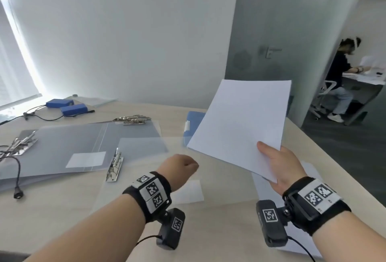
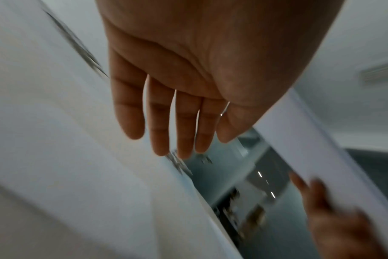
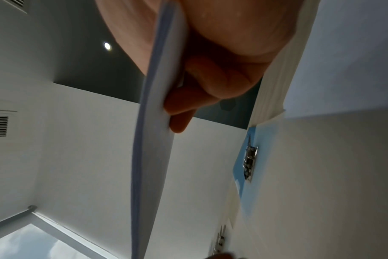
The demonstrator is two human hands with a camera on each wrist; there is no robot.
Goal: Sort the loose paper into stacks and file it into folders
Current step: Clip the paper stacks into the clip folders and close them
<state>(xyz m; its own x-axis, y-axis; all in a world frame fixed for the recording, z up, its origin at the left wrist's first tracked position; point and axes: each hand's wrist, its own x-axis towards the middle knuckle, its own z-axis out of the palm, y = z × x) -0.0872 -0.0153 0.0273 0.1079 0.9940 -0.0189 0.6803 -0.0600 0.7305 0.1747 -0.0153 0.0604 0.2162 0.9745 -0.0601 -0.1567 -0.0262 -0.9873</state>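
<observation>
A stack of white paper is lifted and tilted above the table's right half. My right hand grips its near corner, thumb on top and fingers underneath; in the right wrist view the stack shows edge-on. My left hand hovers just left of the stack, holding nothing, its fingers straight and together. An open translucent grey folder with metal clips lies at the left. A blue folder lies partly hidden behind the paper. A clear folder with a clip lies under my left hand.
More white paper lies on the table below my right wrist. Two blue battery packs with cables sit at the back left, and a black cable trails at the left edge. The table's right edge runs diagonally. A person sits beyond the glass partition.
</observation>
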